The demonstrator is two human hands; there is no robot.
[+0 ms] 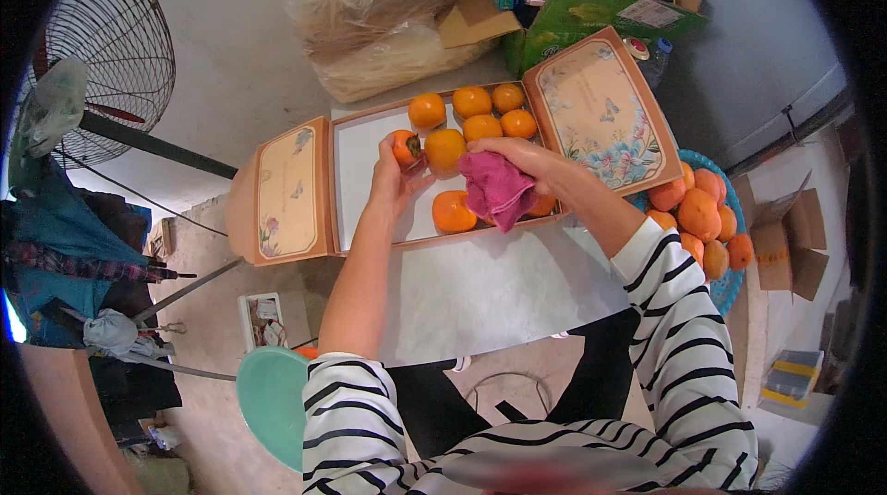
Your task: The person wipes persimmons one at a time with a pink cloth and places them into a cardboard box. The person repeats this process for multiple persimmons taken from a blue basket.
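An open gift box (360,179) with a white lining lies before me, its flower-printed flaps spread to both sides. My left hand (393,179) grips an orange persimmon (405,147) whose leafy calyx faces right. A magenta cloth (497,190) hangs from my right hand (520,159). The right fingertips reach the edge of another persimmon (445,152) in the middle of the box; whether they press on it I cannot tell. Several persimmons (472,102) fill the far right part of the box. One more persimmon (454,211) sits at the near side, and others there are partly hidden by the cloth.
The box rests on a pale table (499,294). A blue basket (727,294) heaped with persimmons stands at the right. Behind are a plastic-wrapped bundle (381,23) and a green carton (596,20). A fan (104,37) and a green basin (270,405) are on the left.
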